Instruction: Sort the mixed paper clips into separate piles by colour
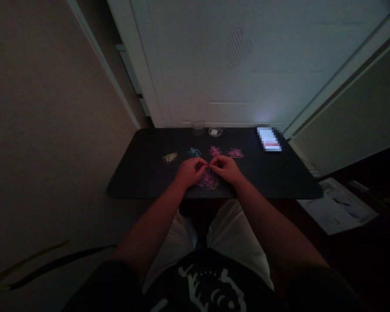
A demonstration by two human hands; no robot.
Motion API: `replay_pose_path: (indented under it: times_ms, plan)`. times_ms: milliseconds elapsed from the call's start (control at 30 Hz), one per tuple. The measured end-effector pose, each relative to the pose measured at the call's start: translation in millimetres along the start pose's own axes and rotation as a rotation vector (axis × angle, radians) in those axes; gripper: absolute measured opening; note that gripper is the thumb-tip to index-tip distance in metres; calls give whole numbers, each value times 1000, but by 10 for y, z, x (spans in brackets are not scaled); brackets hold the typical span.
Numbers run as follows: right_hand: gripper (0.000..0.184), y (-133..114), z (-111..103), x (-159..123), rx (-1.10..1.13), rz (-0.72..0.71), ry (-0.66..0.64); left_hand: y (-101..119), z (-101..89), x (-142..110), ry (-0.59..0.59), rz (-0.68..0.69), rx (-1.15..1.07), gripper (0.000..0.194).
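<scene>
My left hand [190, 171] and my right hand [226, 169] meet fingertip to fingertip above a loose heap of thin pink and purple strands [208, 181] close to the table's front edge. Both are closed in a pinch. A tiny reddish bit seems to show between the fingertips, too small and dark to name. Beyond the hands lie smaller piles of similar strands: a pale yellow pile [170, 157], a blue pile [194, 152], a pink pile [215, 150] and another pink pile [235, 153].
The dark table [139, 173] stands against a white door [195, 56] with striped hearts. At its back edge are a clear cup [198, 127] and a small round clear dish [215, 131]. A lit phone [269, 138] lies back right. Papers [339, 206] are on the floor at right.
</scene>
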State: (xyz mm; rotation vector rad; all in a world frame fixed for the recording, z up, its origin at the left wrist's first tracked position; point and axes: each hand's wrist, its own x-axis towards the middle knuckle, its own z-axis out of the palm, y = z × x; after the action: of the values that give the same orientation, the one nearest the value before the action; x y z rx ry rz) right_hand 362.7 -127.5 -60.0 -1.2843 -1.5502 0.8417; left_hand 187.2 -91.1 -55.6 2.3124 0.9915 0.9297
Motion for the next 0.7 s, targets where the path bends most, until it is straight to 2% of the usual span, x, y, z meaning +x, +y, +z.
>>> replay_pose_path:
  times_ms: [333,700]
  plan:
    - [13,21,15,10,-63,-2,-12,-9,2,2,-35,10,5,14]
    - [12,21,35,11,-97,-24,80,-11,-3,15,-4,-97,-81,16]
